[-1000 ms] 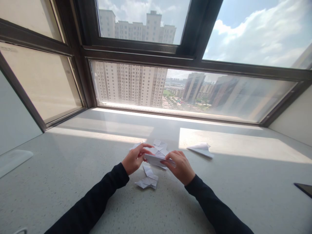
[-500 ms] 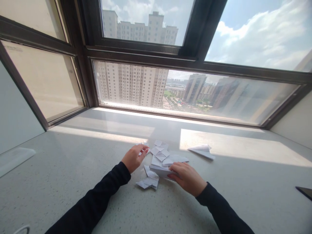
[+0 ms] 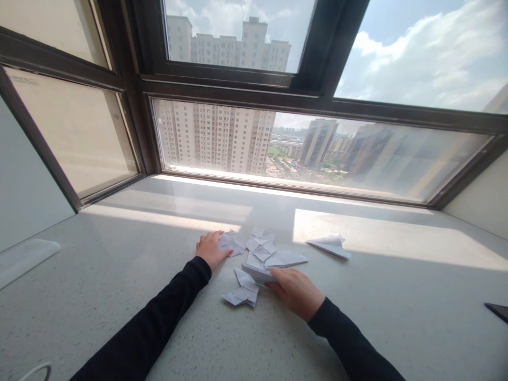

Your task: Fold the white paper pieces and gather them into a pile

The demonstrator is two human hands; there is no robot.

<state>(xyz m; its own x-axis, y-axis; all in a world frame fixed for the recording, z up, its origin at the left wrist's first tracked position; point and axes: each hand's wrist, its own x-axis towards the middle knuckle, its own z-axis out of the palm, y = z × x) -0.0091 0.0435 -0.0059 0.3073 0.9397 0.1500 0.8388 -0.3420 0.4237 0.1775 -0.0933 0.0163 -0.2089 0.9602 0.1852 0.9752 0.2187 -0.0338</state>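
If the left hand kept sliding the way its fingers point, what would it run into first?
The left hand points to the right along the sill, and its fingers already rest on the nearest folded paper. Going straight on, it would probably push into the pile of white paper pieces beside it, though depth is hard to judge.

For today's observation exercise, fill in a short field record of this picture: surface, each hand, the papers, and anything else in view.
Surface: pale speckled stone windowsill counter, partly sunlit
Left hand: flat on a small folded white paper piece
Right hand: fingers on a folded white paper sheet
Loose papers: cluster of small folded white pieces; another folded bit nearer the person
Set apart: folded white paper plane in the sun patch
Other: dark flat object at right edge
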